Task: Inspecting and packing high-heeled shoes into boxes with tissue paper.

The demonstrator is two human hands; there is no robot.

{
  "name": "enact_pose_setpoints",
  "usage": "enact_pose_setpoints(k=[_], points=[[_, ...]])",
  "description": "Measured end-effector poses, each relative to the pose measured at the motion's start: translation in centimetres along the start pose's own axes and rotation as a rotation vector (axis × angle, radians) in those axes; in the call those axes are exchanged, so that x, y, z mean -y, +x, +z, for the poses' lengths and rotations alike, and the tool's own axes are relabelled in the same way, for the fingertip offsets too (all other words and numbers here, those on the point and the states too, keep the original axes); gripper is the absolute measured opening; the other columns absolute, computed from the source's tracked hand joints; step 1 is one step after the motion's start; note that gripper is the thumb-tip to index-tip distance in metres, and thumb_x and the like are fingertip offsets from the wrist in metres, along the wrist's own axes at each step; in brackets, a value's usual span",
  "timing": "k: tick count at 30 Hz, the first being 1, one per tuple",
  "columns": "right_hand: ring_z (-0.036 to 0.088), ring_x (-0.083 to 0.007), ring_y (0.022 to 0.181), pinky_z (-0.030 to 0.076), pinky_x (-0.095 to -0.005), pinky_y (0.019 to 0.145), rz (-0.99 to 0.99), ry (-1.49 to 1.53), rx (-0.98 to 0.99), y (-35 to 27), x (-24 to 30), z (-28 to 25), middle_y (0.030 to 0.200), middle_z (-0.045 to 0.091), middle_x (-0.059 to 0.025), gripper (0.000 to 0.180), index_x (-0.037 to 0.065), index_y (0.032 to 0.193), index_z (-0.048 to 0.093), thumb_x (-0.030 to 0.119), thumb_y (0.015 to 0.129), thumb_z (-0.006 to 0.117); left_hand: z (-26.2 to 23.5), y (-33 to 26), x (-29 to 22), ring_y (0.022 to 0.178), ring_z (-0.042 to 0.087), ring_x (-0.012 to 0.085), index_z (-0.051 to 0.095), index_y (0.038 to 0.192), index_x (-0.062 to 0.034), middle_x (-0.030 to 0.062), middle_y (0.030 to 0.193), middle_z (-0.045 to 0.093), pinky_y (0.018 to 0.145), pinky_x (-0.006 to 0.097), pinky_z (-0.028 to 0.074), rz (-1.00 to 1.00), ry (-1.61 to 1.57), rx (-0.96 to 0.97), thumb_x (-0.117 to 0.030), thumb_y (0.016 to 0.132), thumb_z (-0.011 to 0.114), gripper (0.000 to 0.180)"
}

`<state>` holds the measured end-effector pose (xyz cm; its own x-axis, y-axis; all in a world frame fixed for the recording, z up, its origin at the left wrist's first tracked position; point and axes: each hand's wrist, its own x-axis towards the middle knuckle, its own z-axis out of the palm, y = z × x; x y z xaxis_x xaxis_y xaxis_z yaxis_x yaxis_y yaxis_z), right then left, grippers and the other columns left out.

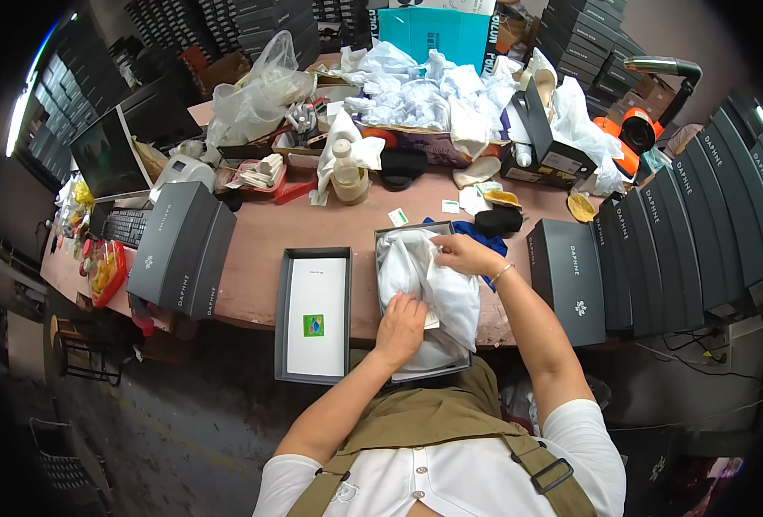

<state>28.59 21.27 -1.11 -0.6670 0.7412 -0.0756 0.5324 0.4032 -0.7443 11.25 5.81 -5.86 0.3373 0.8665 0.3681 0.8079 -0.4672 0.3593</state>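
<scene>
An open grey shoebox (466,369) stands in front of me at the table's near edge, filled with a soft white cloth bag (456,303). At its far right corner my right hand (469,257) pinches the bag between thumb and finger. My left hand (401,327) lies over the box's left side, its bent fingers closed on the white cloth. A corner of a small white card (432,318) peeks out beside those fingers. What the bag contains is hidden. Left of the box lies its lid (318,366), inside up, with a small green packet (313,325) on its white lining.
Closed grey shoeboxes stand at left (181,250) and in a row at right (569,280). Across the back are a heap of crumpled white paper (412,90), a clear plastic bag (256,95) and a tape-topped cup (350,183). A blue cloth (487,239) lies behind my right hand.
</scene>
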Motion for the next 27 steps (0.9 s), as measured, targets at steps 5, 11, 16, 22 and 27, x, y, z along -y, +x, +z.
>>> enact_pose_setpoints(k=[5, 11, 16, 22, 27], points=[[0.063, -0.0131, 0.083, 0.05, -0.029, 0.072, 0.015, 0.215, -0.061, -1.8, -1.4, 1.2, 0.093, 0.067, -0.0092, 0.039, -0.003, 0.121, 0.056, 0.009, 0.083, 0.059, 0.0, -0.5, -0.9, 0.106, 0.053, 0.0296, 0.06, 0.095, -0.0004, 0.0156, 0.099, 0.061, 0.102, 0.045, 0.035, 0.003, 0.02, -0.012, -0.01, 0.08, 0.05, 0.021], [0.065, -0.0138, 0.097, 0.055, -0.0283, 0.082, 0.013, 1.311, -0.379, -5.9, -1.8, -2.6, 0.113, 0.064, -0.0074, 0.04, 0.0, 0.128, 0.05, 0.013, 0.092, 0.06, 1.9, -0.2, 0.4, 0.098, 0.053, 0.0297, 0.059, 0.091, -0.002, 0.014, 0.092, 0.059, 0.098, 0.045, 0.036, -0.017, 0.054, 0.016, -0.01, 0.073, 0.057, 0.02], [0.064, -0.0133, 0.094, 0.054, -0.0263, 0.08, 0.025, 1.104, -0.456, -10.7, 1.8, -3.2, 0.113, 0.064, -0.008, 0.037, 0.0, 0.128, 0.051, 0.006, 0.092, 0.057, -0.9, 4.5, -0.7, 0.091, 0.056, 0.0296, 0.056, 0.11, -0.001, 0.0103, 0.093, 0.061, 0.085, 0.045, 0.04, -0.152, 0.004, 0.232, -0.017, 0.074, 0.067, 0.04], [0.058, -0.0118, 0.101, 0.046, -0.0251, 0.089, -0.052, 0.807, -0.666, -12.0, 5.6, -1.3, 0.113, 0.062, -0.0071, 0.036, -0.002, 0.128, 0.051, 0.003, 0.092, 0.054, -4.6, 4.6, -1.3, 0.136, 0.031, 0.0295, 0.034, 0.139, -0.002, 0.0168, 0.143, 0.035, 0.108, 0.047, 0.029, -0.284, -0.699, 0.221, -0.029, 0.08, 0.071, 0.075], [0.055, -0.0108, 0.084, 0.044, -0.0234, 0.073, -0.181, 0.392, -0.933, -7.5, 9.8, 3.7, 0.094, 0.059, -0.0036, 0.023, 0.0, 0.112, 0.062, 0.003, 0.089, 0.06, -4.3, -1.7, -7.3, 0.123, 0.047, 0.0208, 0.033, 0.141, -0.0067, 0.0076, 0.134, 0.048, 0.105, 0.036, 0.037, -0.738, -1.794, -0.156, -0.044, 0.087, 0.066, 0.074]])
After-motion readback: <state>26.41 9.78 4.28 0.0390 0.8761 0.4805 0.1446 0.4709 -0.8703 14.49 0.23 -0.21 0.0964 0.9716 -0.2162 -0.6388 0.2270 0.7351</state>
